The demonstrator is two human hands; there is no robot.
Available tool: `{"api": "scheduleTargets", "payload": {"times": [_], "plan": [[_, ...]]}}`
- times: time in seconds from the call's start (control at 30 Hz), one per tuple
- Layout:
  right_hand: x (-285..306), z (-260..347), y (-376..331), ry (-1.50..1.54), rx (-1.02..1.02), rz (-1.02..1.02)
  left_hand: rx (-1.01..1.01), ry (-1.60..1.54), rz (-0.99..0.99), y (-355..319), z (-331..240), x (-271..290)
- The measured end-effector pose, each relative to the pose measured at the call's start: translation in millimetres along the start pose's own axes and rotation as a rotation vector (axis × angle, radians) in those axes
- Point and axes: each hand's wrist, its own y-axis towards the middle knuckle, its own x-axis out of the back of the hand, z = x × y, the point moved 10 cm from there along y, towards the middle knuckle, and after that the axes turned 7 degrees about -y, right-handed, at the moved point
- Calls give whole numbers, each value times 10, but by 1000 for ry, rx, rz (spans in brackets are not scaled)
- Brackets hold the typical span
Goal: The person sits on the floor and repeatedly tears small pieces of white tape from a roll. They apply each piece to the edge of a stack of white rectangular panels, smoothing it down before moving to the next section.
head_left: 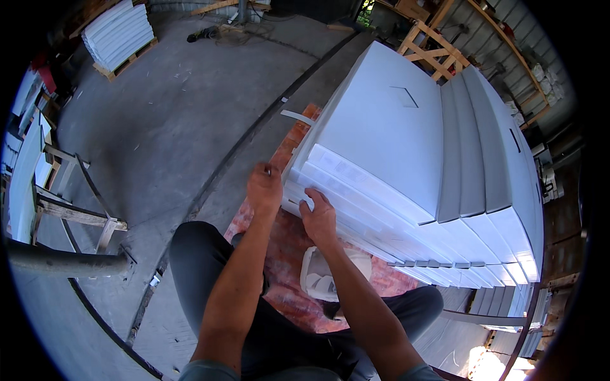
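A tall pile of flat white boxes or panels (381,133) rises in front of me and to my right. My left hand (264,188) is closed beside the pile's near left corner, with a small dark tip showing at its fingers. What it holds is mostly hidden. My right hand (319,219) rests with bent, parted fingers against the side of the lower layers, gripping nothing I can see. Below it, between my knees, stands a white open container (316,287) with pale pieces inside, partly covered by my right forearm.
Under the pile and container lies a reddish, worn board (283,244). A white strip (297,117) sticks out by the pile's left edge. Wooden racks (82,213) stand at left, with a metal tube (70,259) nearby. Far left, white sheets (118,35) sit on a pallet.
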Motion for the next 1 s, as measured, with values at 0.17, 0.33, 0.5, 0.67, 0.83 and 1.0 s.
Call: {"api": "scheduleTargets", "payload": {"times": [0.17,0.33,0.5,0.67,0.83,1.0], "plan": [[-418,388,365,36,88,168,136,-238,52,28,169,-132],[-373,106,-15,208,-44,192,87,-130,139,26,166,-221],[64,-529,-747,299,-278,318,254,-200,498,-471,558,-742],[818,-701,-1192,376,-273,218,748,-397,1148,-2036,101,-1049],[1095,-573,-1483,323,-232,290,993,-544,1215,-2689,-85,-918],[1096,-687,-1691,302,-265,291,1056,-563,1274,-2989,-131,-822]]}}
